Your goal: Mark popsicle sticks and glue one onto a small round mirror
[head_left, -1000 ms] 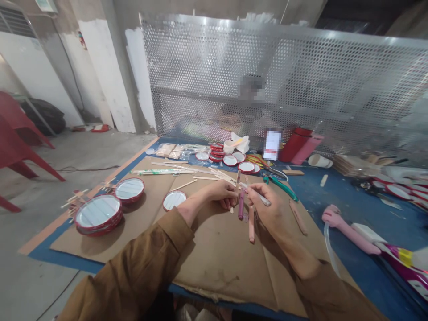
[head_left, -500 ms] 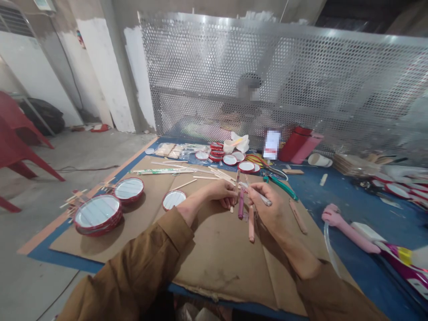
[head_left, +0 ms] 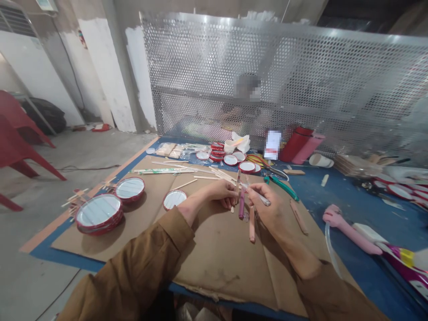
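Note:
My left hand (head_left: 224, 192) is closed in a pinch on a thin wooden craft stick (head_left: 238, 178) held upright over the cardboard. My right hand (head_left: 267, 206) has its fingers closed round a pale, pen-like stick (head_left: 265, 200), whose tip points toward the craft stick. Between the hands, a purple stick (head_left: 241, 210) hangs or lies; I cannot tell what supports it. Just below the right fingers is a pinkish clay-like stick (head_left: 252, 226). A round white disc with a red rim (head_left: 174, 199) lies beside my left wrist.
Cardboard (head_left: 217, 254) covers part of the blue table. Red-rimmed round pieces (head_left: 98, 213) stand at left. Loose wooden sticks (head_left: 203, 177), green-handled pliers (head_left: 284, 187) and a phone (head_left: 272, 145) lie farther back. A pink tool (head_left: 351, 232) is at right. Behind stands a perforated metal panel (head_left: 207, 67).
Both hands keep nearly the same pose and grip. The whole view has shifted very slightly.

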Tool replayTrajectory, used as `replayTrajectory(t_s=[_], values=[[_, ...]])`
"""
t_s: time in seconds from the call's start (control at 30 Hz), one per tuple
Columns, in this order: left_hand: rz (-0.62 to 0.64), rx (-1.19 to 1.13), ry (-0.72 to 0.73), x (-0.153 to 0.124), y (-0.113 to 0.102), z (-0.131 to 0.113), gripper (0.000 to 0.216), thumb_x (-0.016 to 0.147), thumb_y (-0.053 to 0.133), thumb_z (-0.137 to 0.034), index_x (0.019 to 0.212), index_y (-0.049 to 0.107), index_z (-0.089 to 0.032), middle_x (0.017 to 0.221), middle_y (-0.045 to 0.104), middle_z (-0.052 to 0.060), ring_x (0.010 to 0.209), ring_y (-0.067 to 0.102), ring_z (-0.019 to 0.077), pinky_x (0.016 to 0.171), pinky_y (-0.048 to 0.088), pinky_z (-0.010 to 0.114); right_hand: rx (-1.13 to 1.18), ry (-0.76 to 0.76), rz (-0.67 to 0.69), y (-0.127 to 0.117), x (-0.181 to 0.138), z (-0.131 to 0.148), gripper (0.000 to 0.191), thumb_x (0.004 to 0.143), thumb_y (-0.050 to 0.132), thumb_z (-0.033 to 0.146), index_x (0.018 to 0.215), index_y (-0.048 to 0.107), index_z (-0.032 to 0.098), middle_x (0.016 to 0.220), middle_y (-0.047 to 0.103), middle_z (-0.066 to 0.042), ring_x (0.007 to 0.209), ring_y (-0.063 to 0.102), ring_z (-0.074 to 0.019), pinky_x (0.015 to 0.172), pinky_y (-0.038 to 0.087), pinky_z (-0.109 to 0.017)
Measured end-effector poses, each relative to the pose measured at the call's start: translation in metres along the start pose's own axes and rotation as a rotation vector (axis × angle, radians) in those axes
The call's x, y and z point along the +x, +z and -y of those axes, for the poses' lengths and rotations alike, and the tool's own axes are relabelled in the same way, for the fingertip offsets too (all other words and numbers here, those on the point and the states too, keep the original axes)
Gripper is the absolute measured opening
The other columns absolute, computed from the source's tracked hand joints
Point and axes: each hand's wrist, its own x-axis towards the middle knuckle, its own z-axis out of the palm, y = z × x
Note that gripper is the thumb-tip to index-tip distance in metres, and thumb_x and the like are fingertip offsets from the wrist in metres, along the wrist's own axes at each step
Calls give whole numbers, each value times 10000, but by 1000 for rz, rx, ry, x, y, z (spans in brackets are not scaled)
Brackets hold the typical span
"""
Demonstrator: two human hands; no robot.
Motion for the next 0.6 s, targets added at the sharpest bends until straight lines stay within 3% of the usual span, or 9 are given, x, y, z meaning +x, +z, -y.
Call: replayTrajectory(t_s=[0.6], values=[[-7,17,29,2,0,3,219,838,638,-300,707,607,-127,602,625,2,528,625,97,554,490,193,5,-86,10,0,1,-3,289,894,538,481,920,659,219,797,697,-24,697,637,-190,672,490,-295]])
